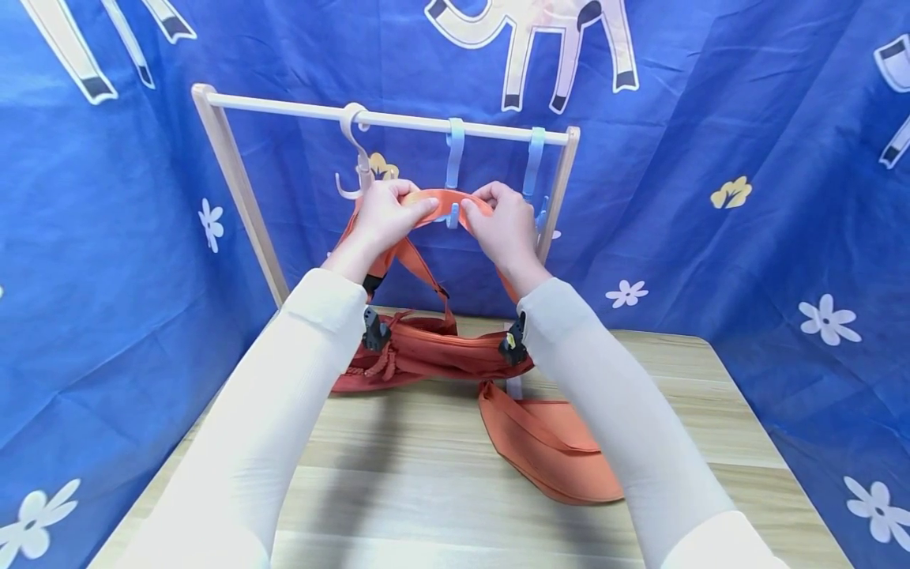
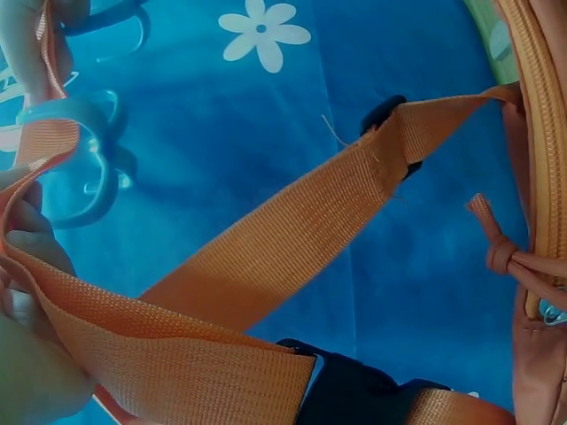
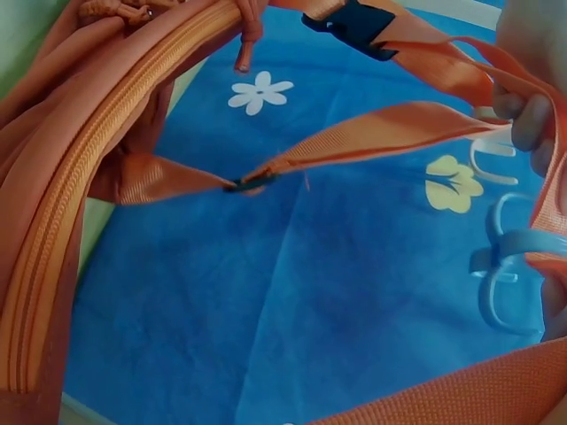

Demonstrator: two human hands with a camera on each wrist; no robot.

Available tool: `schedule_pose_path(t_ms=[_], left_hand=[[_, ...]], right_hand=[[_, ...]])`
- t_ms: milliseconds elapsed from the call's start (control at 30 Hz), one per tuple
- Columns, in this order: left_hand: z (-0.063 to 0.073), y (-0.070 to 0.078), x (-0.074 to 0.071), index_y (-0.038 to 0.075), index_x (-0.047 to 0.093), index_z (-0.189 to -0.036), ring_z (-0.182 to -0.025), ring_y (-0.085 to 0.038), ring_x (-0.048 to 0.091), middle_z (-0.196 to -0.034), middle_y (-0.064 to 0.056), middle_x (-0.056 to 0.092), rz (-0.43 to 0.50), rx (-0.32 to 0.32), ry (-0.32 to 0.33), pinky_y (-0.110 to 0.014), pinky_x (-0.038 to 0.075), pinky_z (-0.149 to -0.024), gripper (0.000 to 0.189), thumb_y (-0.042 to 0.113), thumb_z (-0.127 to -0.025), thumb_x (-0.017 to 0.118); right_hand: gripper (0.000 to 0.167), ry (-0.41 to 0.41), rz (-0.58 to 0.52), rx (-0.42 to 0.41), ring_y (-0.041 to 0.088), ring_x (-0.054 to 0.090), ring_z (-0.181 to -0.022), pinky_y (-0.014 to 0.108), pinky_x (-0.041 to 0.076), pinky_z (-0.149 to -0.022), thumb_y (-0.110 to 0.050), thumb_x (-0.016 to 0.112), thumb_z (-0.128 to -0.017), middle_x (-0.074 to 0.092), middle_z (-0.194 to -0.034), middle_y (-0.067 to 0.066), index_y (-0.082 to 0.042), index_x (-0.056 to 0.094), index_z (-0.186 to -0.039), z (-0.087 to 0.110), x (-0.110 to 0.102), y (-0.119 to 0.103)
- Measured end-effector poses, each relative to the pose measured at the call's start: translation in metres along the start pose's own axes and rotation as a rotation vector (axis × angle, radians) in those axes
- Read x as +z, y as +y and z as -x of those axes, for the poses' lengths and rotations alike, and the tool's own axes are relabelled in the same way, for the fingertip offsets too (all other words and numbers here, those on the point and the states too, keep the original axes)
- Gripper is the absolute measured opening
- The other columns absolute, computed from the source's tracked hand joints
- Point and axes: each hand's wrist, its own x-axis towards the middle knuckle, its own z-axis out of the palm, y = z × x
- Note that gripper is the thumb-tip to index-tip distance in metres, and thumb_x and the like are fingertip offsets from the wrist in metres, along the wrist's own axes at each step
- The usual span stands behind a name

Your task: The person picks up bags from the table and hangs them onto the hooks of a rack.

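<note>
An orange webbing strap (image 1: 449, 199) of a red-orange bag (image 1: 455, 354) is stretched between both hands. My left hand (image 1: 384, 217) pinches it on one side with thumb and fingers, and my right hand (image 1: 503, 225) pinches it on the other. Between them the strap lies in the prongs of a light blue hook (image 1: 455, 154) hanging from the rack's rail. In the left wrist view, a black buckle (image 2: 354, 390) joins the strap near the zipped bag. The bag hangs low, close over the table. A small slider (image 3: 252, 183) shows on the strap's other branch.
The wooden rack has a white rail (image 1: 284, 106). A pale hook (image 1: 359, 150) hangs left, and another blue hook (image 1: 533, 162) hangs right. An orange pouch-like piece (image 1: 562, 466) lies on the wooden table (image 1: 426, 474). Blue patterned cloth (image 1: 675, 197) surrounds the table.
</note>
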Motion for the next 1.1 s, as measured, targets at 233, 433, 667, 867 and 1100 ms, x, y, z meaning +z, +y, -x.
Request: schedule_pose_path(t_ms=[233,433,667,867,1100], left_hand=[[-0.001,-0.009,-0.005,0.002,0.067,-0.088,-0.077,-0.019,0.047,-0.079,-0.007,0.053,0.005,-0.011,0.015,-0.026,0.038,-0.057,0.028,0.029,-0.089,0.068],[-0.001,-0.015,-0.009,0.001,0.068,-0.093,-0.078,-0.018,0.048,-0.083,-0.006,0.054,0.006,-0.037,0.014,-0.027,0.038,-0.06,0.03,0.031,-0.089,0.067],[0.001,-0.028,-0.01,0.001,0.069,-0.093,-0.072,-0.015,0.051,-0.075,-0.003,0.059,0.006,-0.029,0.022,-0.025,0.039,-0.064,0.026,0.027,-0.089,0.068],[0.007,-0.033,-0.01,-0.001,0.07,-0.092,-0.07,-0.012,0.057,-0.072,-0.003,0.065,0.05,0.013,0.044,-0.024,0.044,-0.067,0.022,0.021,-0.087,0.071],[0.018,-0.039,-0.016,0.001,0.069,-0.094,-0.074,-0.015,0.063,-0.081,-0.002,0.069,0.108,0.001,0.038,-0.024,0.048,-0.073,0.025,0.025,-0.085,0.073]], right_hand=[[0.02,0.038,-0.037,0.007,0.013,0.056,-0.068,0.027,0.043,-0.06,-0.036,0.065,-0.09,0.062,-0.08,-0.003,-0.017,0.066,-0.097,0.006,0.017,0.002],[0.022,0.044,-0.106,0.044,0.011,0.06,-0.061,0.027,0.047,-0.057,-0.036,0.063,-0.091,0.062,-0.081,-0.002,-0.017,0.064,-0.103,0.012,0.032,0.003],[0.023,0.081,-0.115,0.025,0.015,0.059,-0.075,0.03,0.044,-0.066,-0.033,0.065,-0.09,0.066,-0.087,0.0,-0.014,0.064,-0.105,0.018,0.043,0.006],[0.026,0.092,-0.203,-0.005,0.013,0.064,-0.082,0.027,0.048,-0.072,-0.027,0.068,-0.089,0.067,-0.095,0.003,-0.011,0.061,-0.108,0.025,0.048,0.011],[0.035,0.071,-0.311,-0.032,0.011,0.061,-0.092,0.023,0.049,-0.078,-0.025,0.07,-0.088,0.063,-0.107,0.001,-0.011,0.055,-0.116,0.035,0.045,0.016]])
